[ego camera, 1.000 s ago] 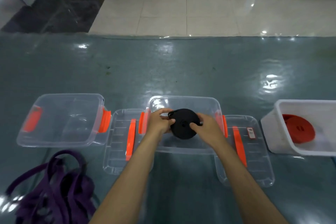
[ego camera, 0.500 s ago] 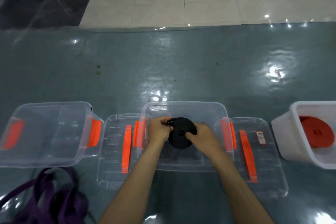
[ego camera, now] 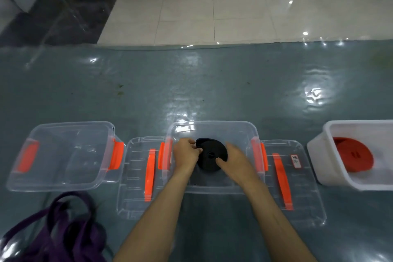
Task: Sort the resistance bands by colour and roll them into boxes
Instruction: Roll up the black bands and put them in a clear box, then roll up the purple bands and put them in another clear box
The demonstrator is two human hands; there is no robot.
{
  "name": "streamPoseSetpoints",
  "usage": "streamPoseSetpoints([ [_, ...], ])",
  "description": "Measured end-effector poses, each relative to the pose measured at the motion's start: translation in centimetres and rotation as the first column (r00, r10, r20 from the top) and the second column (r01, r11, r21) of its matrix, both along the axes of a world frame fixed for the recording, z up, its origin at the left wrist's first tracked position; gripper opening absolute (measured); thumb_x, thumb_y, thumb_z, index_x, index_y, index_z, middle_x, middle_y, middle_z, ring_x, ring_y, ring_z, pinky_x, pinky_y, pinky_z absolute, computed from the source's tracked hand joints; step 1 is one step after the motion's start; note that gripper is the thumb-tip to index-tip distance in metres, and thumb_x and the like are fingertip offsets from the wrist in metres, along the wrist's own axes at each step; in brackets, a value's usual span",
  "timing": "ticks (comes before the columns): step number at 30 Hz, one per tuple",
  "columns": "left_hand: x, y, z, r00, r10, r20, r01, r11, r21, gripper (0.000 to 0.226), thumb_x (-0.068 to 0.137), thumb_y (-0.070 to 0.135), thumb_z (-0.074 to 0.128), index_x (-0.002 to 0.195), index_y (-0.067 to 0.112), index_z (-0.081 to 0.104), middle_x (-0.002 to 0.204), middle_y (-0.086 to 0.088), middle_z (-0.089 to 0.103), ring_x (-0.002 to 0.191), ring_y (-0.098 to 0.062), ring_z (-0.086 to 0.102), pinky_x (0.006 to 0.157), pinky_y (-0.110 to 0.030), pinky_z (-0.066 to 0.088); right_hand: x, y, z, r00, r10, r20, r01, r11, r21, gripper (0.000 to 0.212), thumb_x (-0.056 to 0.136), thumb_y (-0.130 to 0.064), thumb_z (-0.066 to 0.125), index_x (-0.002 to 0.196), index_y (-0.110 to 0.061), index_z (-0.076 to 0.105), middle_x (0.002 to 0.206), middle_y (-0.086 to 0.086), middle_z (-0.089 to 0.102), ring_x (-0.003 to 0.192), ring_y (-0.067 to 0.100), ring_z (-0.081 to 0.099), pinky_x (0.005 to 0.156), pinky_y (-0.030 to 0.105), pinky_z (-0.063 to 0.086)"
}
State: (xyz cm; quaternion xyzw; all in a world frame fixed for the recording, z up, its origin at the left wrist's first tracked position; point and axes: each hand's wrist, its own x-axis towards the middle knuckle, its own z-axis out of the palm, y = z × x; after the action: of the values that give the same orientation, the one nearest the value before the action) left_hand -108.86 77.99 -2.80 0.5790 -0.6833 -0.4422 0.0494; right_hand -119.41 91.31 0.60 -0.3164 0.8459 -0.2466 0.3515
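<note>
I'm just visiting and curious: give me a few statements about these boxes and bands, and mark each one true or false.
1. Both hands hold the rolled black band over the middle clear plastic box. True; the left hand pinches its edge and the right hand grips its near side.
2. The white box on the right holds a rolled purple band. False; the roll in it is the red band.
3. The left clear plastic box has a band in it. False; none shows inside.
4. The loose purple bands lie in a heap on the floor, outside any box. True.
5. Two clear lids with orange handles lie flat beside the middle box. True: left lid, right lid.
</note>
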Motion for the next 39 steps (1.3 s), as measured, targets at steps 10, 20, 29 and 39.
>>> streamPoseSetpoints([
  [10,5.6,6.2,9.5,0.875,-0.371,0.31,0.482,0.714,-0.507,0.025,0.102,0.022,0.059,0.125,0.016,0.068,0.112,-0.008,0.074,0.106,-0.03,0.068,0.083,-0.039,0.052,4.6,9.6,8.3,0.889,0.164,-0.428,-0.269,0.943,-0.198,0.028,0.097,-0.014,0.066,0.124,-0.012,0.071,0.122,0.006,0.069,0.114,0.029,0.063,0.096,0.04,0.052],
  [20,16.7,20.2,12.4,0.865,-0.334,0.375,0.499,0.658,-0.564,0.024,0.101,0.021,0.057,0.121,0.022,0.071,0.126,0.001,0.07,0.116,-0.027,0.065,0.092,-0.04,0.048,11.1,21.8,9.4,0.87,0.118,-0.478,-0.239,0.95,-0.2,0.023,0.097,-0.013,0.065,0.118,-0.016,0.074,0.119,-0.002,0.071,0.11,0.025,0.065,0.092,0.042,0.053],
  [29,25.3,26.3,11.9,0.88,-0.249,0.404,0.439,0.751,-0.493,0.016,0.089,0.013,0.073,0.104,0.016,0.077,0.104,-0.004,0.075,0.101,-0.034,0.07,0.081,-0.045,0.056,17.2,24.4,8.7,0.872,0.191,-0.451,-0.307,0.93,-0.201,0.024,0.098,-0.015,0.062,0.119,-0.017,0.074,0.118,-0.002,0.071,0.111,0.021,0.065,0.095,0.037,0.053],
  [39,35.3,21.8,10.8,0.904,-0.153,0.4,0.354,0.793,-0.496,0.009,0.091,0.014,0.076,0.099,0.014,0.077,0.095,-0.005,0.073,0.089,-0.035,0.07,0.067,-0.044,0.056,26.6,17.9,6.8,0.849,0.29,-0.442,-0.389,0.909,-0.15,0.028,0.101,-0.024,0.056,0.125,-0.024,0.071,0.124,-0.008,0.068,0.119,0.016,0.061,0.097,0.03,0.048],
])
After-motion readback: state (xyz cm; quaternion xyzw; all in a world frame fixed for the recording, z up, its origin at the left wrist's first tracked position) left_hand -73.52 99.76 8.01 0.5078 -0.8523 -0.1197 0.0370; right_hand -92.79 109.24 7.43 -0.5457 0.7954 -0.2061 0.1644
